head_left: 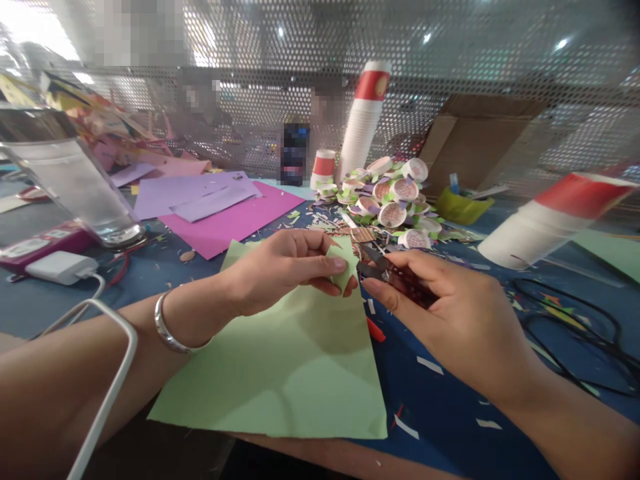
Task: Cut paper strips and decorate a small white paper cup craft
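Note:
A small piece of light green paper (pixel 343 265) is pinched between the thumb and fingers of my left hand (pixel 295 263). My right hand (pixel 440 300) grips a dark pair of scissors (pixel 377 261), whose blades point left and lie just right of the green piece. Part of the scissors is hidden inside the fingers. Below both hands a large sheet of light green paper (pixel 280 373) lies flat at the table's front edge. Something red (pixel 376 329), perhaps a pen or marker, shows beside the sheet's right edge.
Behind the hands is a heap of cut cup bottoms (pixel 393 215), near a tall stack of paper cups (pixel 361 127). Another cup stack (pixel 540 223) leans at right, above a black cable (pixel 565 333). Purple paper (pixel 195 193), a glass of water (pixel 83 180) and a power strip (pixel 47 247) occupy the left.

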### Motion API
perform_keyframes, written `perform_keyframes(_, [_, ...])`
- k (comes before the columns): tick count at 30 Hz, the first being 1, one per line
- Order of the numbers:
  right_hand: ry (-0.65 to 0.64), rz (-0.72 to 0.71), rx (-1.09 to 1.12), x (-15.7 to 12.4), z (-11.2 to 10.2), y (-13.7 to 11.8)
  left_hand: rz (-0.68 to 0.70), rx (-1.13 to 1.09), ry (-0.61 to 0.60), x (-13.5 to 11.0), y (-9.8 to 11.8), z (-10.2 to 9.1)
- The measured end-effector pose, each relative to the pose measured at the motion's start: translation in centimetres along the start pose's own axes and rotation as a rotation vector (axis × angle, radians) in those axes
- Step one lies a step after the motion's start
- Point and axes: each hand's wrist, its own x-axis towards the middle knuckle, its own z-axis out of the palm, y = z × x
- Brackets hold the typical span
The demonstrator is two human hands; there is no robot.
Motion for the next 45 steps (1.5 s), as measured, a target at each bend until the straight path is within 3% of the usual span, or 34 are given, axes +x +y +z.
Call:
perform_keyframes(7, [0.077,-0.204,-0.161,-0.3,0.1,0.1,-0.032,0.045,0.009,-0.2,0.0,0.8])
perform_keyframes(15, [0.073,-0.350,-0.239,-0.6,0.0,-0.1,-0.073,0.036,0.037,-0.4,0.3,1.2])
perform_keyframes(35, [-0.025,-0.296,-0.183,-0.8,0.0,-0.2,-0.146,0.010,-0.004,-0.5,0.2,1.2])
perform_keyframes(45, [-0.089,-0.299,-0.170,-0.8,-0.1,0.0,-0.269,0.006,-0.045,-0.5,0.1,1.0])
